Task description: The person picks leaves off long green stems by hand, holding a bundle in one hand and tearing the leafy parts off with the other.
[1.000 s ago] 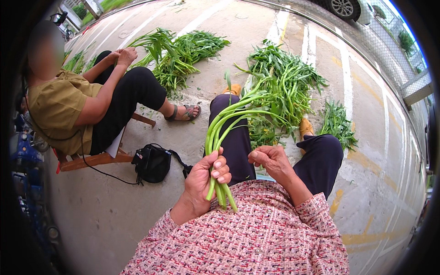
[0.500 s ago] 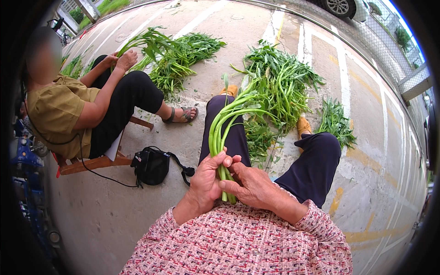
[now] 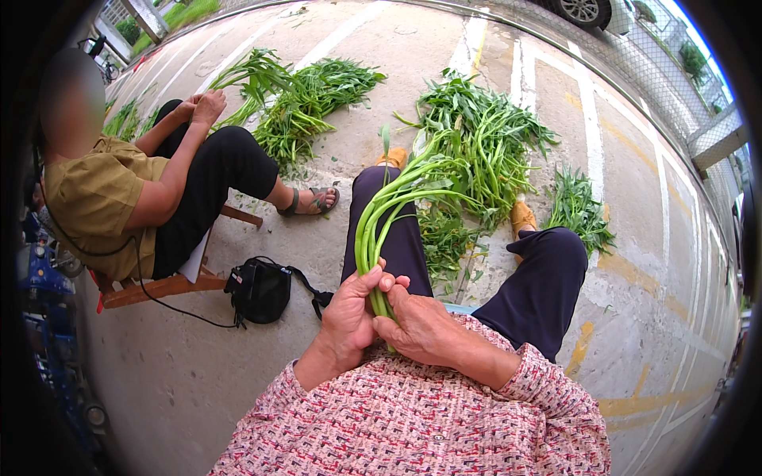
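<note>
A bunch of long green leafy-vegetable stems (image 3: pixel 367 230) stands up from between my two hands, its upper part arching right toward the pile. My left hand (image 3: pixel 349 313) is wrapped round the lower stems. Pressed against the same stems from the other side is my right hand (image 3: pixel 425 321), its thumb lying across them near the cut ends. Most of the lower ends are hidden by my fingers. Beyond my knees lies a large heap of leafy greens (image 3: pixel 484 151), with looser leaves (image 3: pixel 443 238) between my feet.
A seated person (image 3: pixel 119 186) at the left handles greens beside another heap (image 3: pixel 305 107). A black bag (image 3: pixel 260 292) with a strap rests on the floor by a wooden chair (image 3: pixel 159 291). A smaller bundle of greens (image 3: pixel 579 208) lies past my right foot. A wire fence (image 3: pixel 643 71) runs behind.
Both my hands keep hold of the stems, and my right hand covers more of their lower ends. The other person's hands have shifted slightly. The whole view has moved a little.
</note>
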Demonstrator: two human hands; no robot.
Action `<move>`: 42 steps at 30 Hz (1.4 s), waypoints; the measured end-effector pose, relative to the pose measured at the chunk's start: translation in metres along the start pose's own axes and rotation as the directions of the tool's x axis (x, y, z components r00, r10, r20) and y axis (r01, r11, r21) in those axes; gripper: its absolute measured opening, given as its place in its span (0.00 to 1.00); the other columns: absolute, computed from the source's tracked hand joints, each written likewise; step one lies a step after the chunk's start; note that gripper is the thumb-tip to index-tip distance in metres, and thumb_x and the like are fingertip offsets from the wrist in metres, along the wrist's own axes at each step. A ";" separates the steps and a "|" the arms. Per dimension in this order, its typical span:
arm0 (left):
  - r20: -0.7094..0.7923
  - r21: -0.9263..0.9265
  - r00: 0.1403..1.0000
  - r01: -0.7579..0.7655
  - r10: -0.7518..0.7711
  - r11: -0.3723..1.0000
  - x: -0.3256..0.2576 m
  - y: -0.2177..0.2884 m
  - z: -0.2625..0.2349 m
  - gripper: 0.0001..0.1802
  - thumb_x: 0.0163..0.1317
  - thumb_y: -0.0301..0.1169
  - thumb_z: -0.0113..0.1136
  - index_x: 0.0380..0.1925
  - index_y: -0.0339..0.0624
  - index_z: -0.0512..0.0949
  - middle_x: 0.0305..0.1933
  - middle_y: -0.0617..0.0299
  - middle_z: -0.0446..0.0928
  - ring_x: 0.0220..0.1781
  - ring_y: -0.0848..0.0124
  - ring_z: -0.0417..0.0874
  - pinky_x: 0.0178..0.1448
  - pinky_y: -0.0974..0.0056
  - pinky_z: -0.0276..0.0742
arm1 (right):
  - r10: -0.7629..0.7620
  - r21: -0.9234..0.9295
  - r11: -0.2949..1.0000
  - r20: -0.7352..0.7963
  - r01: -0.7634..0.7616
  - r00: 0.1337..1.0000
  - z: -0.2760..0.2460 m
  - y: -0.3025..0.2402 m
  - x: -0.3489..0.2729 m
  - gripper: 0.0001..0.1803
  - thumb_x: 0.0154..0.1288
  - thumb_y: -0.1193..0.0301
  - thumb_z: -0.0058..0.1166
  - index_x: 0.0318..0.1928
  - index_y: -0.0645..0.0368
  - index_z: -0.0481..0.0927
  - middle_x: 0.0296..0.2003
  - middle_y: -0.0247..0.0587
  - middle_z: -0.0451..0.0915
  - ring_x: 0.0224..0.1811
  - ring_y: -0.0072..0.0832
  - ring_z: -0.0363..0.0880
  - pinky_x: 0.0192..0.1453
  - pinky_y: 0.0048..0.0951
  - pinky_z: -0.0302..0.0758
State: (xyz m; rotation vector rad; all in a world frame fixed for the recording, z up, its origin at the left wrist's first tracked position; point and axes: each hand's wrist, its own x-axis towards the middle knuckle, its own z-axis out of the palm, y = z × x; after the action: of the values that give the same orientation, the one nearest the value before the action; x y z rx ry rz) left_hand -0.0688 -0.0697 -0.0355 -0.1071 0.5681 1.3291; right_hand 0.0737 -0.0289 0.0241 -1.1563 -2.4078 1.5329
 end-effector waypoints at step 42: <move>-0.033 0.428 0.946 -0.279 0.323 0.860 0.013 0.004 -0.002 0.25 0.64 0.21 0.48 0.61 0.40 0.60 0.34 0.62 0.70 0.20 0.78 0.70 0.27 0.66 0.74 | 0.142 0.141 0.986 -0.441 -0.088 0.886 -0.005 0.091 0.036 0.12 0.62 0.63 0.56 0.38 0.58 0.83 0.29 0.48 0.82 0.34 0.45 0.82 0.42 0.41 0.76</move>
State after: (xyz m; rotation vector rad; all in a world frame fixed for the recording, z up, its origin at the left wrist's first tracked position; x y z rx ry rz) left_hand -0.0716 -0.0579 -0.0424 0.2798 0.9795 1.4794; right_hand 0.1008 0.0172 -0.0583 -1.4601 -1.9501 1.2370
